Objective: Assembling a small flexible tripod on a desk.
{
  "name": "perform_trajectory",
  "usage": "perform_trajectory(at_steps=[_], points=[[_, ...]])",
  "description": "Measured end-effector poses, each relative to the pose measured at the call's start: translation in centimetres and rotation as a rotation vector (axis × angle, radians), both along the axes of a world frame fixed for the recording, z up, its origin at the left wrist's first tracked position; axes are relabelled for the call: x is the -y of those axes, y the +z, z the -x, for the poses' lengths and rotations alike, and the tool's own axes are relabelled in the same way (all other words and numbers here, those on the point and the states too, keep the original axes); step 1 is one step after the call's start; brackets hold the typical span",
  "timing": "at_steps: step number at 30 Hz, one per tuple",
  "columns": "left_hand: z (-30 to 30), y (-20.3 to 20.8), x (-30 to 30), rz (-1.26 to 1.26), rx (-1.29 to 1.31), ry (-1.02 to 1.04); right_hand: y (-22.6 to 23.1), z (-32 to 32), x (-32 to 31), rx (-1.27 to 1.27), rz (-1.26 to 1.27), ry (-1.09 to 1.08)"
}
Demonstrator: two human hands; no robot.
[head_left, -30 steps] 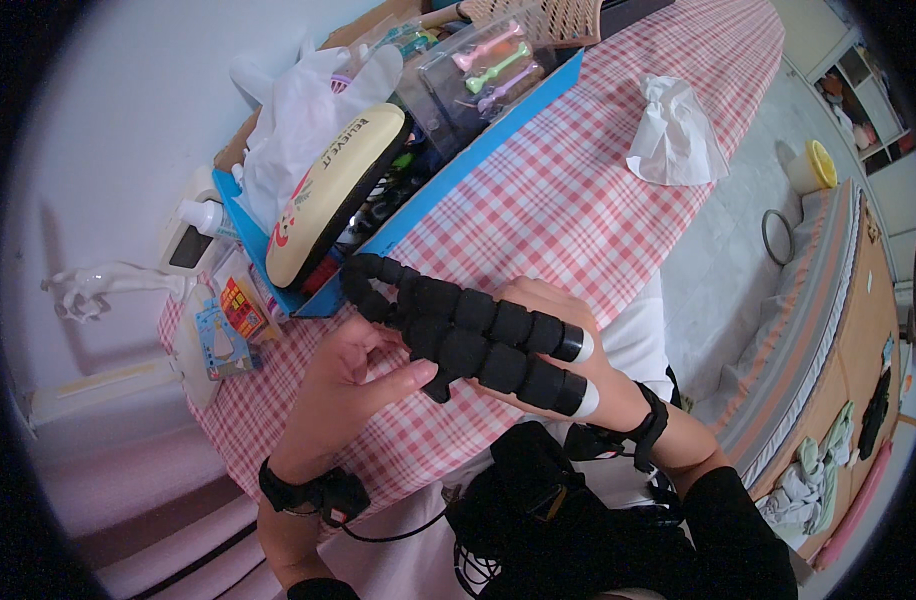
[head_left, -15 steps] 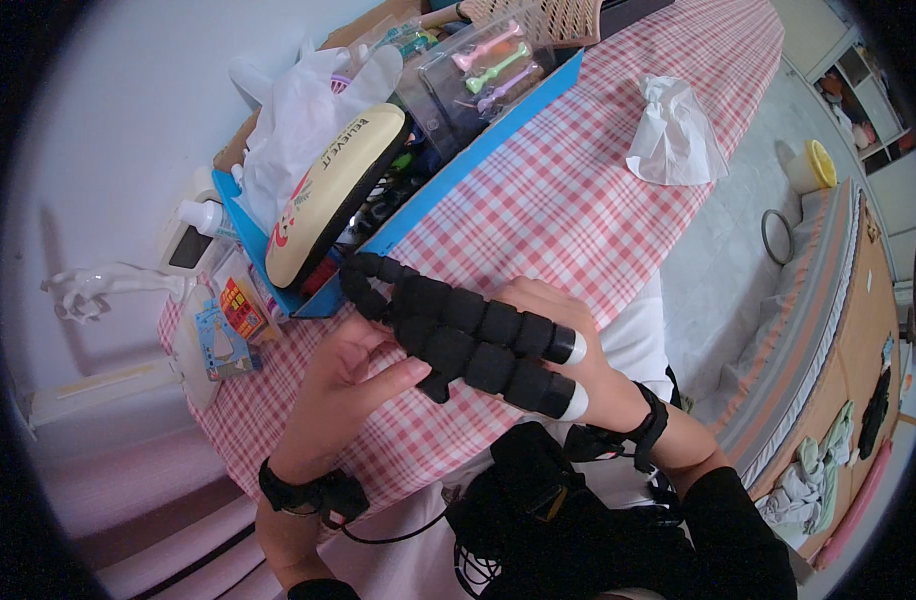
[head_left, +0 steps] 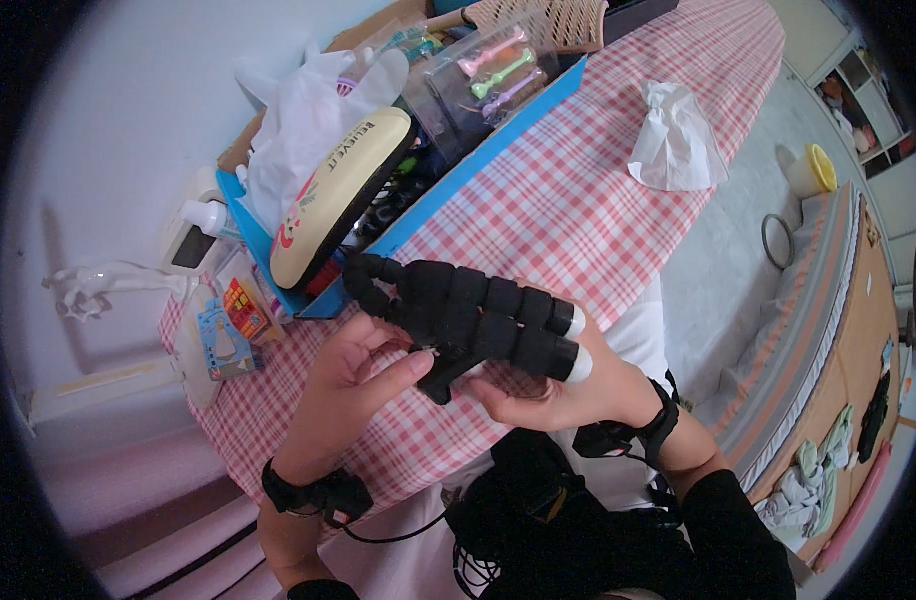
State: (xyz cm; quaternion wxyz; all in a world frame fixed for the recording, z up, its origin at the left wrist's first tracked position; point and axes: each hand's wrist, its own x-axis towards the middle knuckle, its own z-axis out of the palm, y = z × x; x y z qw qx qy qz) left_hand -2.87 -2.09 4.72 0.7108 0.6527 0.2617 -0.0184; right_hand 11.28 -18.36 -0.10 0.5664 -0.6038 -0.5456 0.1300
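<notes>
Both my hands hold a small flexible tripod (head_left: 468,305) above the checked tablecloth. Its black foam-covered legs are segmented; two lie side by side with white tips pointing right, and another curls at the far left. A black plastic part (head_left: 437,383) juts out below the legs. My left hand (head_left: 350,385) grips the tripod's left end, its thumb against the plastic part. From the right, my right hand (head_left: 600,385) cups the legs from beneath, thumb on the near side; its other fingers are mostly hidden behind them.
A blue-edged box (head_left: 458,180) of odds and ends stands beyond my hands, a cream glasses case (head_left: 343,195) on top. Crumpled white paper (head_left: 673,140) lies on the tablecloth (head_left: 538,220). Small packets (head_left: 223,340) and a white bottle (head_left: 206,217) are at the left.
The tripod has turned slightly, its white tips shifting up. My right thumb has come round to the near side below the legs. My left hand has barely moved.
</notes>
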Motion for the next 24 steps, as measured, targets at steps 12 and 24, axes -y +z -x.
perform_trajectory(at_steps=[12, 24], points=[[-0.1, -0.2, -0.1, 0.046, 0.034, 0.006, 0.0, -0.1, 0.5, 0.08, 0.103, 0.021], [-0.2, -0.2, -0.2, 0.007, 0.056, 0.003, 0.6, 0.2, 0.4, -0.075, 0.249, 0.015]])
